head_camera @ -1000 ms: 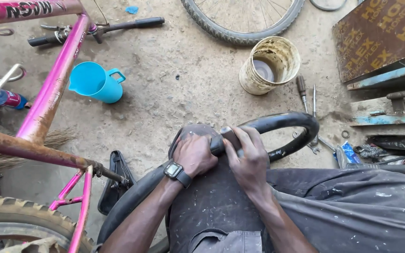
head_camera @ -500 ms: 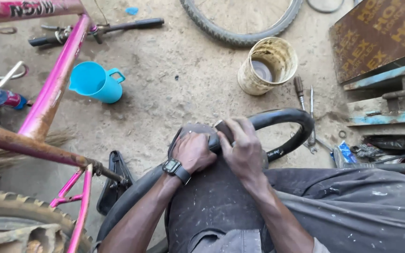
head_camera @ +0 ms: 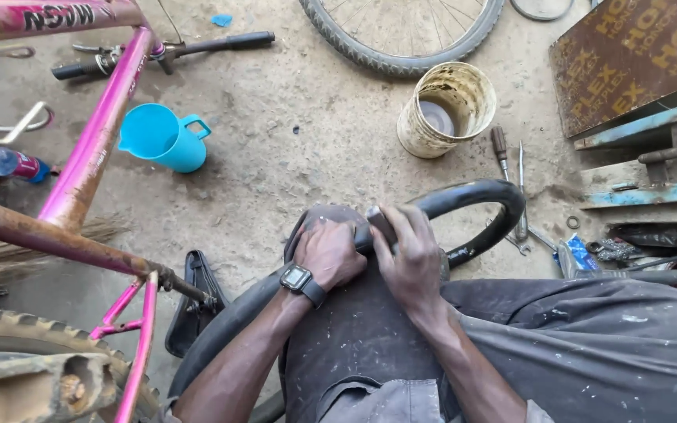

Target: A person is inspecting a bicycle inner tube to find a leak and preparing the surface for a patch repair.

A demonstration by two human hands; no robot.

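Left hand [head_camera: 329, 254]: I see it fisted on the tube [head_camera: 476, 196], pinning it flat on the knee [head_camera: 331, 215]; a watch [head_camera: 298, 278] sits on the wrist.
Right hand [head_camera: 410, 258]: clamped on a small dark block [head_camera: 381, 223], pressed down on the tube just beside the left fist. I can't tell what the block is.
Tube place: draped over the knee, looping right toward the tools [head_camera: 511, 168] on the ground, the other end running down left past the saddle [head_camera: 193, 301].
Risk, slip: I judge the tube could slide off the rounded knee if the left fist loosens; rubber on cloth holds poorly.
Risk, knuckles: the block works right next to the left fingers, so a skid could scrape them.
Risk, rubber: pressing too hard in one spot could thin or nick the wall.
Risk, dirt: the free loop touches gritty ground and could pick up grit.
Risk, clutter: the tin [head_camera: 447, 110] stands near the loop; a tug on the tube might tip it. The jug [head_camera: 162, 137] is well apart.
Tube look: black, limp, deflated, dull matte sheen, dusty; no valve in sight. Worked spot hidden under both hands.
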